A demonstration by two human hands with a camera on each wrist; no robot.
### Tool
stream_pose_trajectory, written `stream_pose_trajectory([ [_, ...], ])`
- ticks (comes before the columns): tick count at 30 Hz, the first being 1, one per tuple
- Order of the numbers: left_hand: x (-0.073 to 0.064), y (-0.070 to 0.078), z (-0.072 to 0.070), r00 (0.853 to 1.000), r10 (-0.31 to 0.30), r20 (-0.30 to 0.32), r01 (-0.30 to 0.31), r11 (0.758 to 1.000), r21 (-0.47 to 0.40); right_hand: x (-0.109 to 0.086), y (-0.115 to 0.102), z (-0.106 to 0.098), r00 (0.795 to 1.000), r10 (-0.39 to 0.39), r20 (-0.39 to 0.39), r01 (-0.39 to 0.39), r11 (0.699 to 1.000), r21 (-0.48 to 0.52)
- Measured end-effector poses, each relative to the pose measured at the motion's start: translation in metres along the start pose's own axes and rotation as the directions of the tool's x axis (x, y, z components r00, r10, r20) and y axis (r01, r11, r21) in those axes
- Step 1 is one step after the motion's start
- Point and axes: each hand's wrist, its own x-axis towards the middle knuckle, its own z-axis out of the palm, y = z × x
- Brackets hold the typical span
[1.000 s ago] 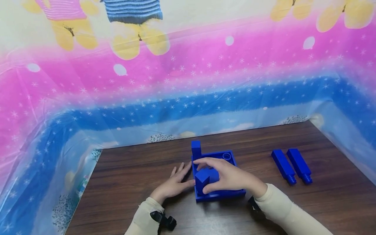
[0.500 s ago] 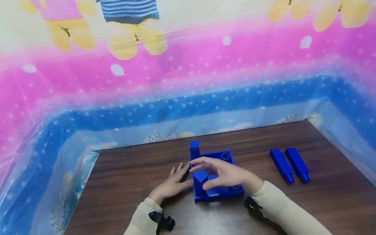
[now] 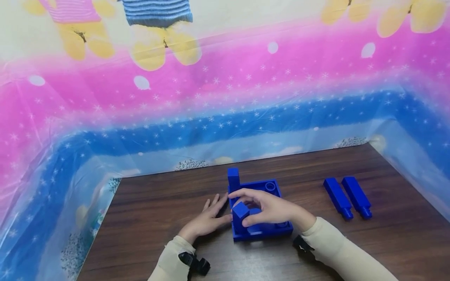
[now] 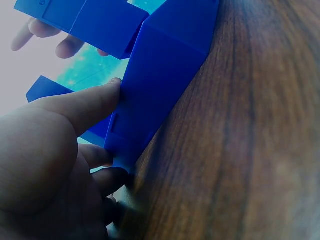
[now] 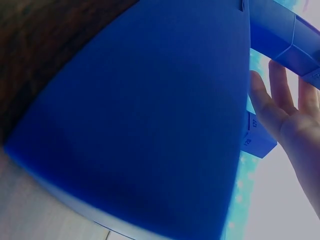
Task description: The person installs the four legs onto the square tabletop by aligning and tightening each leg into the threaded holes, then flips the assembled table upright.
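A blue square-sided tray-like panel [image 3: 261, 235], with round sockets inside it, lies on the table. At its near left corner stands a square blue leg [image 3: 239, 225], which my right hand [image 3: 275, 208] grips between thumb and curled fingers. Another square blue leg [image 3: 233, 177] is upright at the far left corner. My left hand [image 3: 207, 221] rests at the panel's left side, fingers extended. In the left wrist view its thumb [image 4: 97, 102] touches the panel's outer wall [image 4: 155, 75]. The lower end of the gripped leg is hidden behind the panel's rim.
Two loose blue legs with narrower round ends, a left one [image 3: 337, 198] and a right one [image 3: 356, 196], lie side by side on the dark wooden table [image 3: 158, 199]. A patterned cloth [image 3: 218, 113] hangs behind the table.
The gripped leg has turned a little in my right hand, so its top face shows at a different angle. The left hand keeps its place; the view has shifted slightly.
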Motion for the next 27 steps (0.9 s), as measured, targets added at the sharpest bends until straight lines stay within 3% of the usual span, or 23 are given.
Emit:
stream_pose_trajectory([
  [8,0.002,-0.004,0.000,0.999,0.033,0.012,-0.033,0.999,-0.014,0.000,-0.001,0.003,1.000,0.007,-0.028,-0.008,1.000,-0.016],
  [14,0.011,-0.019,0.003,1.000,0.002,0.014,-0.002,1.000,-0.031,0.001,-0.003,0.007,0.998,-0.026,-0.063,0.021,0.997,-0.070],
  [19,0.017,-0.028,0.004,1.000,0.020,0.009,-0.019,0.999,-0.041,0.000,-0.005,0.010,0.996,-0.039,-0.085,0.031,0.995,-0.099],
  [27,0.017,-0.029,0.004,1.000,0.016,0.004,-0.015,0.999,-0.045,0.002,-0.007,0.016,0.989,-0.025,-0.145,-0.007,0.976,-0.217],
])
